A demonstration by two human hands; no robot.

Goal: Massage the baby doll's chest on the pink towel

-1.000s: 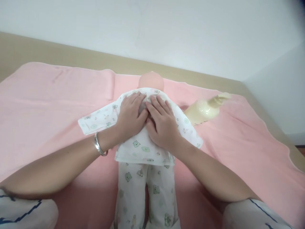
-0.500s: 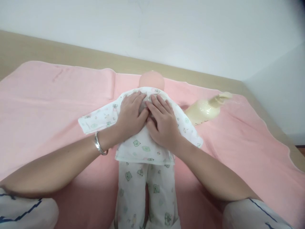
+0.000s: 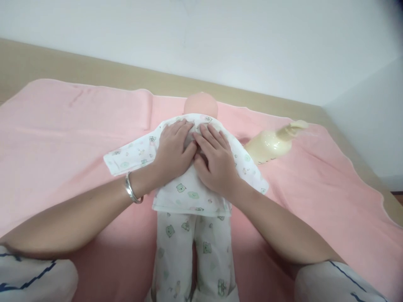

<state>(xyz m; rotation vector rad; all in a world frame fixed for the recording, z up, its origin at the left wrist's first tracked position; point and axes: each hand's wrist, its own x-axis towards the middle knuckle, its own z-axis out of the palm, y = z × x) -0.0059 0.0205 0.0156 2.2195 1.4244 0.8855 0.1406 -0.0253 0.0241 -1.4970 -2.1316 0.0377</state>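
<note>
- Head view, the only one: a doll (image 3: 200,103) lies on its back along the middle of a pink towel (image 3: 63,126), with its bare head at the far end and its legs toward the camera.
- The doll wears a white top (image 3: 189,195) and matching trousers (image 3: 176,251). The print is of small green bears and pale shapes, with no lettering legible on the cloth.
- The left hand (image 3: 172,151) rests palm down on the doll's chest, fingers stretched flat toward the collar and closed on nothing. There is a silver bangle (image 3: 132,189) on the wrist.
- The right hand (image 3: 215,161) lies just beside it, also flat and spread on the top. The two hands touch at the midline. The thumbs are tucked between them, so any pinch on the cloth is hidden.
- The top's empty sleeve (image 3: 126,157) lies spread out on the towel to the left.
- A cream pump bottle (image 3: 270,144) lies tipped on the towel, just right of the doll's shoulder. The dark specks near its base may be print but are too blurred to read.
- A beige tabletop (image 3: 94,73) edges the towel, with a white wall (image 3: 220,37) behind.
</note>
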